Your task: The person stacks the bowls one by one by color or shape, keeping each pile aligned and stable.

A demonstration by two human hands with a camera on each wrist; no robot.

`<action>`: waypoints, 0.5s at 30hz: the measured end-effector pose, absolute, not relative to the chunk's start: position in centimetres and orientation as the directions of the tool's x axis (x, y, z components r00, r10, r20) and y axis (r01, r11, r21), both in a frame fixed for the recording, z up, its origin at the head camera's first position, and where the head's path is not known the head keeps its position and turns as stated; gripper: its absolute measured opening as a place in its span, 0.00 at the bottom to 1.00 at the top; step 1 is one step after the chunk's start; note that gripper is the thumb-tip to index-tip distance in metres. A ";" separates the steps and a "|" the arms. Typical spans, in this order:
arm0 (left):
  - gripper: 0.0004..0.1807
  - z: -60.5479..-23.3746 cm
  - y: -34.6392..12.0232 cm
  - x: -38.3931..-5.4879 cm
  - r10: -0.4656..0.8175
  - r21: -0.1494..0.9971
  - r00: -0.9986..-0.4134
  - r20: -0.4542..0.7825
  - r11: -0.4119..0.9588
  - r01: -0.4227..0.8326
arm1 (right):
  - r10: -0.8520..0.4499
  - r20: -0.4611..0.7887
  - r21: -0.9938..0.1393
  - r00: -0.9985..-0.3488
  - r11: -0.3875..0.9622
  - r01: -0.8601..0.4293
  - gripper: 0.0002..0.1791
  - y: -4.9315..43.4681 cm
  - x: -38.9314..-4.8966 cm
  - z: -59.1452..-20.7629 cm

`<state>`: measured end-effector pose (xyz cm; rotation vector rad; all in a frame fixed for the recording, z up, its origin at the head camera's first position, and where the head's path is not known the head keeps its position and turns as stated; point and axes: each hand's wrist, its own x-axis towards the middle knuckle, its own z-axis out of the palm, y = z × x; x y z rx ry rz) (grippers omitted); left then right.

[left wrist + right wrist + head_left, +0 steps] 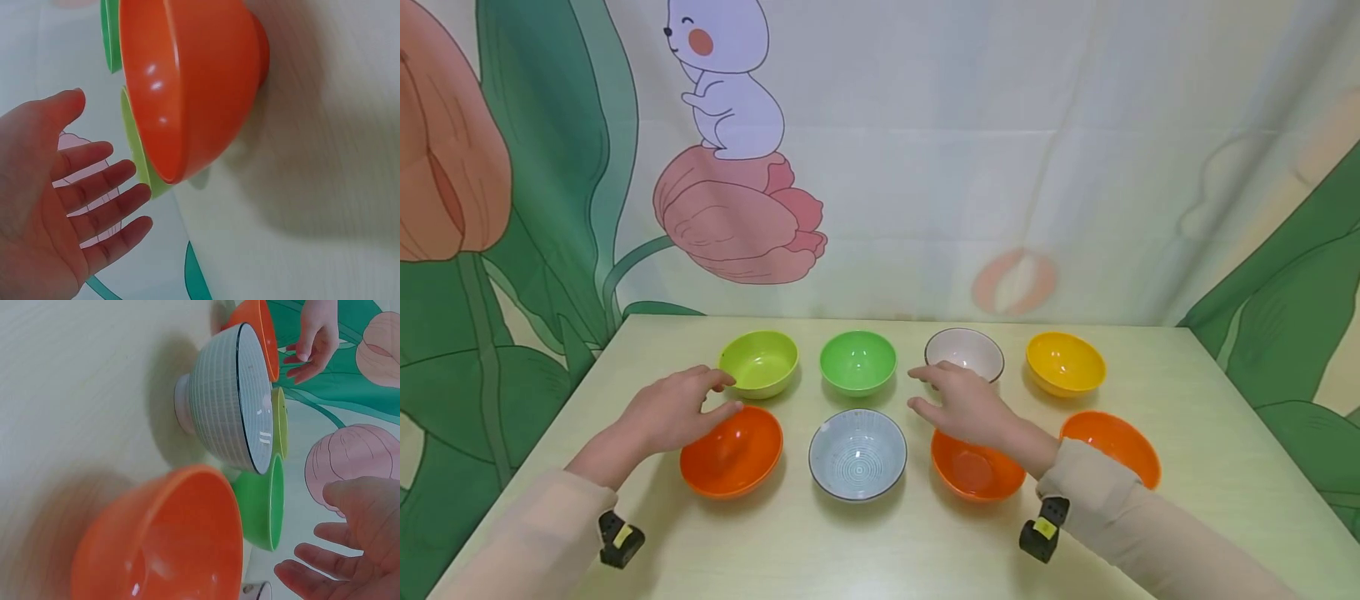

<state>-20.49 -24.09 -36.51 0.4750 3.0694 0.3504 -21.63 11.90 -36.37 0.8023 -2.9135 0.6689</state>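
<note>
My left hand (pixel 673 410) hovers above the left orange bowl (pixel 730 467), fingers relaxed and apart, fingertips near the rim of the lime-green bowl (pixel 762 367). In the left wrist view nothing lies in that hand (pixel 81 194). Above the middle orange bowl (pixel 977 473) is my right hand (pixel 966 404), its fingers loosely spread; it partly covers that bowl and the white bowl (pixel 970 346) behind. The right wrist view shows this hand (pixel 356 544) empty too. Between the hands stands a grey-blue bowl (pixel 857 454) with fine rings and a dark rim.
A green bowl (pixel 858 362) and a yellow bowl (pixel 1066 364) stand in the back row. Another orange bowl (pixel 1116 446) sits at the front right, partly behind the right sleeve (pixel 1105 492). A printed curtain (pixel 887 167) hangs behind the pale table (pixel 820 558).
</note>
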 end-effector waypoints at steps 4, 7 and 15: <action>0.23 -36.9 -24.2 -20.7 0.295 0.238 -0.955 -0.019 0.929 0.282 | -0.474 0.133 -0.419 -0.870 0.769 -0.483 0.21 11.3 -21.5 -36.9; 0.22 -37.0 -24.3 -20.7 0.285 0.255 -0.958 -0.040 0.930 0.266 | -0.475 0.117 -0.445 -0.872 0.760 -0.473 0.21 11.0 -21.5 -37.1; 0.20 -37.4 -24.4 -20.8 0.269 0.304 -0.961 -0.071 0.923 0.236 | -0.475 0.113 -0.499 -0.872 0.732 -0.464 0.19 10.1 -21.6 -37.7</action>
